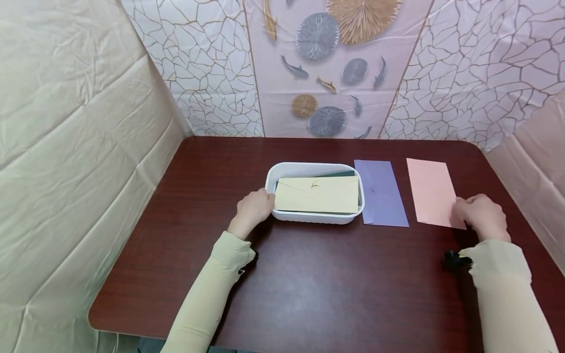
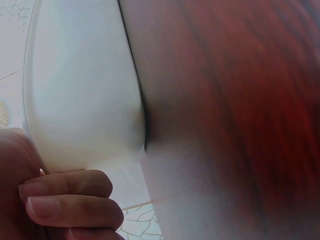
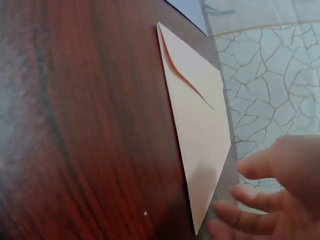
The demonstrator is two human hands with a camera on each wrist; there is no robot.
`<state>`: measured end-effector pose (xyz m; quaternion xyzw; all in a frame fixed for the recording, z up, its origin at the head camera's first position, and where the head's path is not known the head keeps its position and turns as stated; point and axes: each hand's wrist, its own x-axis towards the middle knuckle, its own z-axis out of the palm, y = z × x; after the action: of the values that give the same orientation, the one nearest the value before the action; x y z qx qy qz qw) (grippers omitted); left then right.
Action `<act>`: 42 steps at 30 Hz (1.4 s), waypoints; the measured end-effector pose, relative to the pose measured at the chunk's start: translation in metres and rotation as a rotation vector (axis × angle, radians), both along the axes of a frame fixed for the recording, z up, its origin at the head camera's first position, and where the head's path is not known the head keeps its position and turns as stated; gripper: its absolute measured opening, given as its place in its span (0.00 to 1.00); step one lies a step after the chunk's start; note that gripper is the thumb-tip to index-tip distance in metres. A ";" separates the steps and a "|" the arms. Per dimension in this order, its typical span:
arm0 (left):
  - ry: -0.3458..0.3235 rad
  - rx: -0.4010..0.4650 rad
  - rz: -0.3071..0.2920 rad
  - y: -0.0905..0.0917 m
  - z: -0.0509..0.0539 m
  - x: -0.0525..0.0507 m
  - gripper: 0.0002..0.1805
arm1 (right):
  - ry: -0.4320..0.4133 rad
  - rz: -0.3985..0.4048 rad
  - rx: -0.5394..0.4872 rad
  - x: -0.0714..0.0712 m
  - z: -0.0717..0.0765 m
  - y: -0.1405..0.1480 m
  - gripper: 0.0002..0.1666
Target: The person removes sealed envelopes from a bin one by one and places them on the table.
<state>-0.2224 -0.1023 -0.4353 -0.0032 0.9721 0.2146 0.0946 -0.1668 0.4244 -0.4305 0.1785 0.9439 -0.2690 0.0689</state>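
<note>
A white plastic bin (image 1: 315,216) holds a cream envelope (image 1: 318,195) with a small gold motif, on top of a dark green one (image 1: 342,174). My left hand (image 1: 255,208) grips the bin's left end, its fingers curled against the white wall (image 2: 85,90) in the left wrist view. To the right, a pink envelope (image 1: 432,191) lies flat on the table. My right hand (image 1: 483,213) is at its near right corner. In the right wrist view the fingers (image 3: 245,217) are loosely bent and spread beside the pink envelope (image 3: 192,115), whose flap gapes slightly.
A purple envelope (image 1: 383,193) lies between the bin and the pink envelope, close against the bin's right side. The dark red wooden table (image 1: 318,284) has rounded corners. Patterned cloth (image 1: 212,63) hangs behind it, and pale cloth (image 1: 79,147) hangs along the left.
</note>
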 end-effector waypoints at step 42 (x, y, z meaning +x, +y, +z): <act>-0.002 -0.007 0.005 0.000 0.000 -0.001 0.21 | 0.143 0.678 0.098 -0.105 0.072 -0.217 0.20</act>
<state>-0.2229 -0.1023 -0.4354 -0.0059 0.9727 0.2115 0.0950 -0.2720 0.2070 -0.3585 -0.1614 0.9637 -0.1972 0.0796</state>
